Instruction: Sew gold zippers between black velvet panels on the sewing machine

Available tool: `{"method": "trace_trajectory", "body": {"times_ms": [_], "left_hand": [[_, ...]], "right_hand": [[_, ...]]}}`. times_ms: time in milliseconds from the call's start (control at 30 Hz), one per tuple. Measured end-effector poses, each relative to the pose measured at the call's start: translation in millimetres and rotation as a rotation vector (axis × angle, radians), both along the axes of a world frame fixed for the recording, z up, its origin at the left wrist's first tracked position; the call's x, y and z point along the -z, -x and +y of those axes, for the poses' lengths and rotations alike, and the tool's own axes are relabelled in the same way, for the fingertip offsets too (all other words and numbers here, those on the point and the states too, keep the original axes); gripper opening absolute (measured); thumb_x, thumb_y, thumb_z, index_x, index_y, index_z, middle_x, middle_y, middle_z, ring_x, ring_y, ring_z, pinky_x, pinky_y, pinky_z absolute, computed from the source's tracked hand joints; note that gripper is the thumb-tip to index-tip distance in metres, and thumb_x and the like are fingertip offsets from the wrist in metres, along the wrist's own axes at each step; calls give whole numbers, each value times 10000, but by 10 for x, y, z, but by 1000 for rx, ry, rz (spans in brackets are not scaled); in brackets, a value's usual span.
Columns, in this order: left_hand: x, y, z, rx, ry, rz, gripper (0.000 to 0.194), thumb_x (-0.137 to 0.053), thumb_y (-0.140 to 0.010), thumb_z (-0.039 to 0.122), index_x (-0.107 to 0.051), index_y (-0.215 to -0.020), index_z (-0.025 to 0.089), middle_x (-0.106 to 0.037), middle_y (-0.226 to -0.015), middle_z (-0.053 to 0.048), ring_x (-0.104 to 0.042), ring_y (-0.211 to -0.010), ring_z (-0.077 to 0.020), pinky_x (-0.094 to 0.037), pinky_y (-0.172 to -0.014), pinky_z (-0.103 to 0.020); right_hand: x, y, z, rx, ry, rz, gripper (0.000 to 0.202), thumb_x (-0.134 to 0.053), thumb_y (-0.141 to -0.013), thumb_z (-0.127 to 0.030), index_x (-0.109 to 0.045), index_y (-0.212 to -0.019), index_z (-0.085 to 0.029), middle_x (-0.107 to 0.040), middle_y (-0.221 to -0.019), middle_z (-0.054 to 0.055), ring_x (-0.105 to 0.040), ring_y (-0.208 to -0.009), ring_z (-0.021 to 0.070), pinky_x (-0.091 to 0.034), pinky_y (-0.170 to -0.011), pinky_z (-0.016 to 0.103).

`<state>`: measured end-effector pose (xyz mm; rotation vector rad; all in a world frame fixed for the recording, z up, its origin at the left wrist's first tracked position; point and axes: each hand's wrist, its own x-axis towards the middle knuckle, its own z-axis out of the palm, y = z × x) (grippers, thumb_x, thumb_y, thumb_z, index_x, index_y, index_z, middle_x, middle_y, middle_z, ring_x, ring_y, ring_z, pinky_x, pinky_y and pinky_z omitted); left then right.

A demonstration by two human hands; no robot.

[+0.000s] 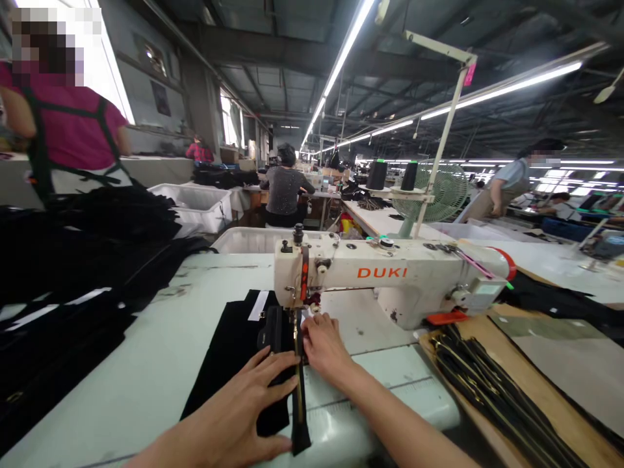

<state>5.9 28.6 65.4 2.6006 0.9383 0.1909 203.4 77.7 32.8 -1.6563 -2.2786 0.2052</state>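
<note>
A white sewing machine stands on the pale green table. Black fabric lies flat left of its needle. A black zipper strip with gold teeth runs under the presser foot toward me, along the fabric's right edge. My left hand rests with spread fingers across the fabric and strip, its thumb near the strip's lower end. Close to the needle, my right hand has curled fingers at the strip's right edge; what its fingertips hold, if anything, is hidden.
Black fabric piles cover the left side. At the right, more zipper strips lie on a brown board. Behind the machine are a white bin, thread cones and a fan. Several people work farther back.
</note>
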Motion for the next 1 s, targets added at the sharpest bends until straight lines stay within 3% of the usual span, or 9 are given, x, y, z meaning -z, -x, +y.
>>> {"method": "trace_trajectory", "body": {"times_ms": [100, 233, 367, 500, 800, 1000], "left_hand": [[17, 17, 30, 50, 27, 2, 778, -776, -784, 299, -423, -1476, 354, -394, -1571, -46, -348, -1448, -297, -178, -1200, -602], [-66, 9, 65, 74, -2, -39, 696, -790, -784, 344, -516, -1422, 303, -514, -1486, -58, -441, -1395, -287, -218, -1213, -540], [-167, -23, 86, 98, 17, -29, 576, -771, -808, 393, -605, -1341, 252, -592, -1415, -82, -517, -1339, -280, -257, -1207, -513], [-162, -30, 100, 103, 58, -38, 629, -807, -773, 378, -593, -1354, 269, -608, -1400, -64, -533, -1325, -276, -269, -1206, -502], [-136, -26, 102, 68, 61, -6, 680, -803, -778, 421, -549, -1396, 295, -542, -1456, -70, -503, -1347, -300, -291, -1187, -528], [-148, 63, 37, 35, -17, -57, 726, -836, -738, 319, -536, -1396, 380, -558, -1453, -17, -510, -1339, -322, -354, -1161, -511]], "right_hand": [[-10, 46, -50, 60, -6, -28, 147, -541, -882, -122, -651, -976, -149, -674, -989, 123, -582, -1005, 304, -410, -883, 427], [11, 86, -6, 129, -50, -56, 180, -501, -925, -154, -674, -977, -151, -698, -972, 143, -598, -1010, 320, -418, -872, 444], [-5, 87, 168, 63, -67, -87, 207, -511, -937, -188, -707, -875, -173, -726, -911, 116, -627, -990, 286, -436, -858, 404], [1, 68, 260, 27, -68, -111, 206, -534, -961, -212, -705, -858, -163, -722, -898, 76, -640, -974, 244, -454, -869, 392], [161, 6, 681, 15, -97, -43, 135, -617, -968, -278, -660, -997, -153, -661, -1099, 64, -602, -1100, 250, -460, -971, 477], [146, -264, 279, -139, -189, 49, 226, -559, -930, -132, -586, -1154, -139, -600, -1220, 144, -564, -1149, 247, -469, -996, 406]]}}
